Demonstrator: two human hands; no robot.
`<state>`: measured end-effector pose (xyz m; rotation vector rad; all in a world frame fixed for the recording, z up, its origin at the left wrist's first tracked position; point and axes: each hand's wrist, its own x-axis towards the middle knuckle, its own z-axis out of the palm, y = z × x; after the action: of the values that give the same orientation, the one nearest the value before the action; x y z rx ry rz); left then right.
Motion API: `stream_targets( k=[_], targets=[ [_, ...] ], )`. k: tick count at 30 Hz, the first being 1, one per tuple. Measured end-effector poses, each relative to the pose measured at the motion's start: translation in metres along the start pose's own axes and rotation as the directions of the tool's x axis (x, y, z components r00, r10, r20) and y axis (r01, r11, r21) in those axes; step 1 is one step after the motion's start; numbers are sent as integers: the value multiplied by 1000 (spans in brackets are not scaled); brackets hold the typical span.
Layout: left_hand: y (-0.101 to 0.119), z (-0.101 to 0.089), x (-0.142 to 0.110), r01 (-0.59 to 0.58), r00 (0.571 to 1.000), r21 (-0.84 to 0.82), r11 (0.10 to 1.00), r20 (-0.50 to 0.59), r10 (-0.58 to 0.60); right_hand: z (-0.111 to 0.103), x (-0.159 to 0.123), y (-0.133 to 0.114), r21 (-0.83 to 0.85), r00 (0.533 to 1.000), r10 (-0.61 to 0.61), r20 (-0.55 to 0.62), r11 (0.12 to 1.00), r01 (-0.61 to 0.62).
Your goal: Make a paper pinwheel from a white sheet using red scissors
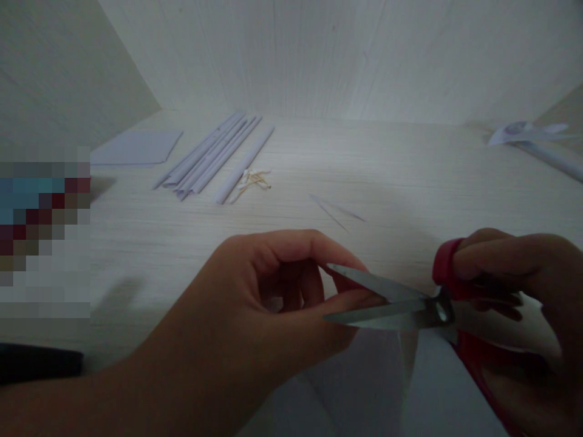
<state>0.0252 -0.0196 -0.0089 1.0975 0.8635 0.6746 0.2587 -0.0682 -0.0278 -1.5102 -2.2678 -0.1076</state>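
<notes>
My left hand is closed, thumb and forefinger pinching the top of a white sheet of paper that hangs below it. Red-handled scissors are gripped by my right hand, with fingers through the loops. Their blades are parted and point left, across the fingertips of my left hand. Another part of the paper shows below the scissors' pivot; whether it is the same sheet I cannot tell. Just beyond the hands, thin paper slivers lie on the table.
Rolled paper tubes lie at the back left, with cotton swabs beside the nearest one. Flat paper sheets rest farther left. A paper pinwheel-like piece on a tube is at the far right. A dark object sits lower left.
</notes>
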Motion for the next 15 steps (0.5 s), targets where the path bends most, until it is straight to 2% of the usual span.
stream_targets(
  k=[6,11,13,15],
  targets=[
    [0,1,-1,1,1000,-11,1000,12,0,1,1,-2,-37,1000,3,-18,999,-3],
    [-2,0,-1,0,1000,-42,999,9,1,1,0,0,1,999,34,-4,999,-34],
    [-2,0,0,-5,1000,-72,997,12,6,0,0,0,17,998,55,14,998,-55],
    [-3,0,0,-13,1000,-98,995,17,15,1,-1,0,19,991,133,30,991,-134]
  ],
)
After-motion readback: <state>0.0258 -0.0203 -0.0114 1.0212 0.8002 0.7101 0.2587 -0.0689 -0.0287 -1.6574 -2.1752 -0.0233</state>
